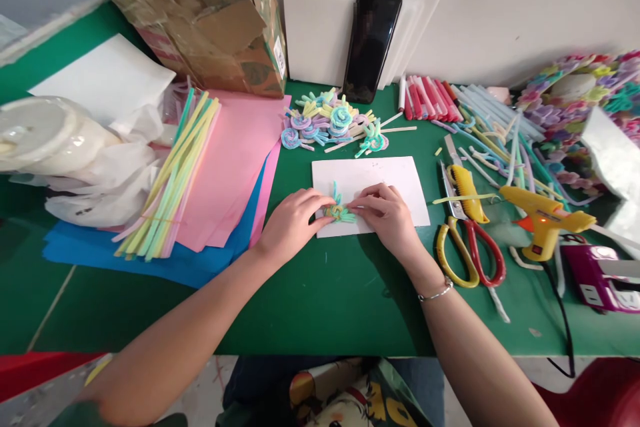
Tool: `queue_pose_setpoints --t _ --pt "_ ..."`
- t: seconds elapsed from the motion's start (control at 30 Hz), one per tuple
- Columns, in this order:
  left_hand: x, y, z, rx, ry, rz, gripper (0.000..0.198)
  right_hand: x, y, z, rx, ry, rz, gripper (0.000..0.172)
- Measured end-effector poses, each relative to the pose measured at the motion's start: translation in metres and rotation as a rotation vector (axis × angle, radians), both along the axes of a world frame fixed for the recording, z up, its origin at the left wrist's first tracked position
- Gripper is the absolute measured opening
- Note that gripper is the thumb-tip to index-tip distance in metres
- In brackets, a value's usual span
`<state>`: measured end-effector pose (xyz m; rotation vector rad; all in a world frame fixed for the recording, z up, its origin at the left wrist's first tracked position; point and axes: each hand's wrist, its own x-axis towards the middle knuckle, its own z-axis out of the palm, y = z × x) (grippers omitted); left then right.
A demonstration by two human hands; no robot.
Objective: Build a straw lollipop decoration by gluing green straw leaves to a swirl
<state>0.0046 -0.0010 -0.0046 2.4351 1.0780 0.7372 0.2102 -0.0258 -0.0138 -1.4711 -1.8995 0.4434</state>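
A small curled pipe-cleaner figure [339,213], green and yellow with a light-blue stem pointing away from me, lies low over a white sheet of paper [395,177]. From its left side, my left hand [300,213] pinches it between thumb and fingertips. My right hand [383,209] is closed at the figure's right edge, fingertips together on its green strands. Just beyond the paper is a heap of similar pastel pipe-cleaner swirls [330,121]. What lies under my fingertips is hidden.
At right are scissors [467,233], a yellow-handled brush [467,193], a yellow hot glue gun [543,217] with its cord, and a purple device [603,277]. Pipe-cleaner bundles [170,180] lie on pink sheets [235,140] at left. A phone [373,47] leans at the back beside a cardboard box [200,20].
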Motion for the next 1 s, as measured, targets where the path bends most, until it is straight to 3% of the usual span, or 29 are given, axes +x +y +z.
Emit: queue_pose_setpoints --t 0.3,0.53,0.73,1.0 --pt "0.001 -0.001 0.0 0.035 -0.006 0.003 0.012 -0.001 0.0 0.001 -0.034 -0.021 -0.007 0.016" --pt "-0.002 -0.008 0.008 0.229 0.086 0.038 0.014 -0.002 0.0 0.001 -0.033 -0.026 -0.01 0.017" --pt "-0.01 -0.03 0.011 0.387 0.214 -0.073 0.02 -0.002 0.0 0.002 -0.026 -0.022 -0.008 0.017" --pt "-0.012 -0.027 0.005 0.363 0.236 -0.079 0.026 -0.002 -0.001 0.002 -0.003 -0.024 -0.006 0.016"
